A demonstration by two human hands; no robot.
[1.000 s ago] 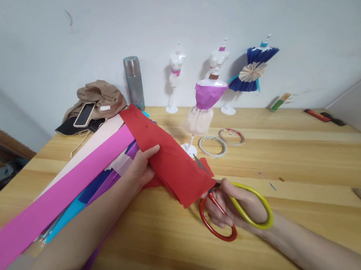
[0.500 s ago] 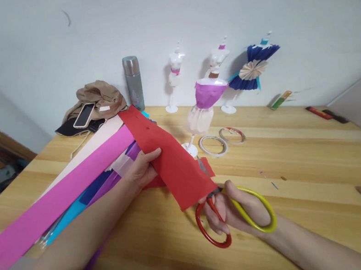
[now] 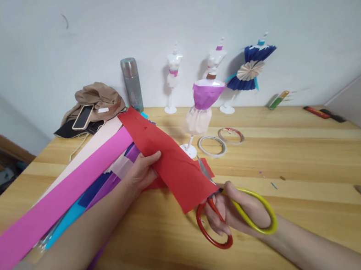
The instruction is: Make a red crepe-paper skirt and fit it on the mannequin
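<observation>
My left hand (image 3: 144,169) grips a long strip of red crepe paper (image 3: 175,168), thumb on top and fingers hidden beneath. In my right hand (image 3: 229,214) is a pair of scissors with one red and one yellow handle (image 3: 258,228). Their handles are spread apart. One blade (image 3: 204,168) shows at the right edge of the red paper; the other is hidden, apparently behind the paper. Under the left forearm lie strips of magenta paper (image 3: 60,188), pale pink paper (image 3: 83,159) and blue paper (image 3: 73,219).
Small white dress-form stands (image 3: 174,68) line the wall, one in a purple and pink dress (image 3: 206,95), another in navy (image 3: 255,66). Tape rolls (image 3: 212,146) lie beside them. A thermos (image 3: 132,85), a brown cloth (image 3: 99,98) and a phone (image 3: 82,117) are at back left.
The lower end of the red paper has shifted slightly, and more of the scissor blade shows beside it. Both hands keep nearly the same place; the view has moved a little.
</observation>
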